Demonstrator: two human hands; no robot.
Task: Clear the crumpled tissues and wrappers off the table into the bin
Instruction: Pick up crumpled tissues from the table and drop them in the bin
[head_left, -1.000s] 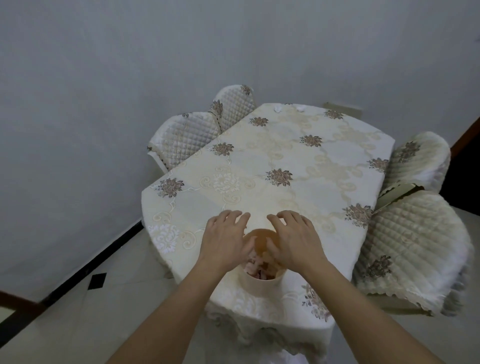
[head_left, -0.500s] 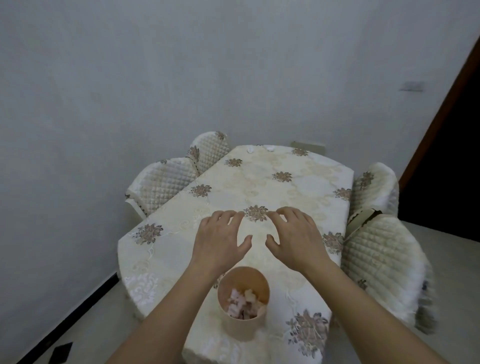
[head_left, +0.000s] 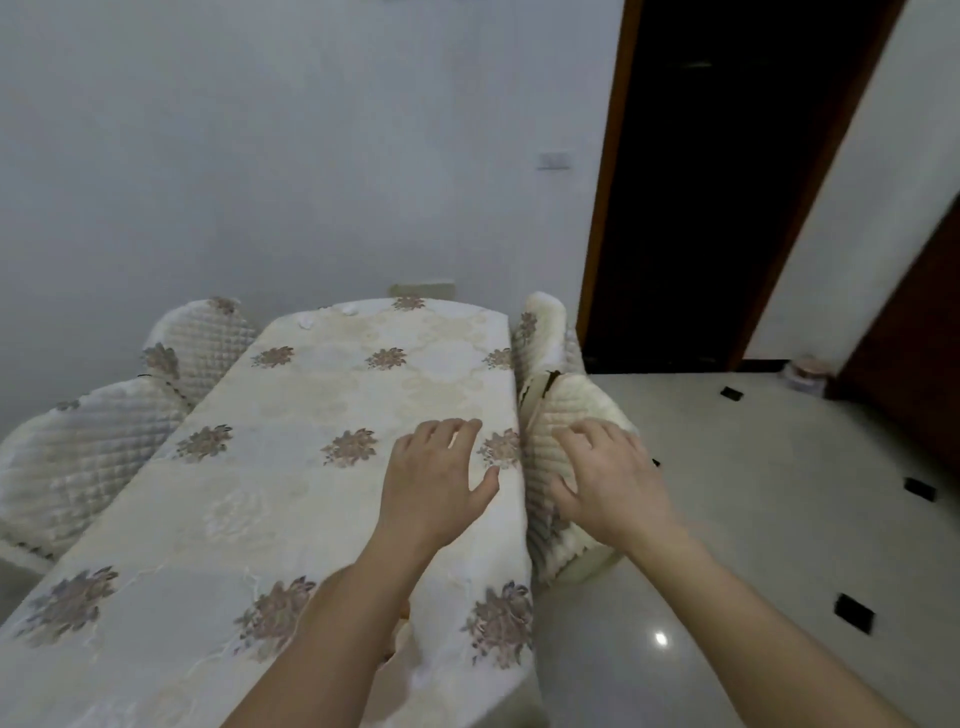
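A: Room noted. Pale wall behind, dark doorway to the right, glossy tiled floor (head_left: 727, 519). The bench (head_left: 291, 499) carries a cream cloth with floral motifs and runs away from the viewer.

B: Left to right, please.

A: Two quilted chairs (head_left: 78, 457) stand well left of the left grip (head_left: 434, 483). That grip is spread, palm down, over the bench's right part, holding nothing. Just right of it is the bench's edge, then another quilted chair (head_left: 550, 415). The right grip (head_left: 610, 480) hovers over that chair, fingers apart, also empty.

B: The task items?

A: Far ahead of both grips, at the bench's far end, lie small white scraps (head_left: 306, 322). They read as crumpled tissue, though too small to confirm. The bin is not clearly in view. A tan sliver beneath the left forearm may be its rim; I cannot tell.

B: Handling?

A: My judgement: tissue and wrappers are very light and soft and crush readily. A loose fingertip pinch on the bulk of each wad should do. Nothing fragile. The risk is that they drift or slip out in transit.

B: Obstructions?

A: None on the bench between grips and scraps. The reach is long, and the chairs tucked along both sides may hinder walking closer.
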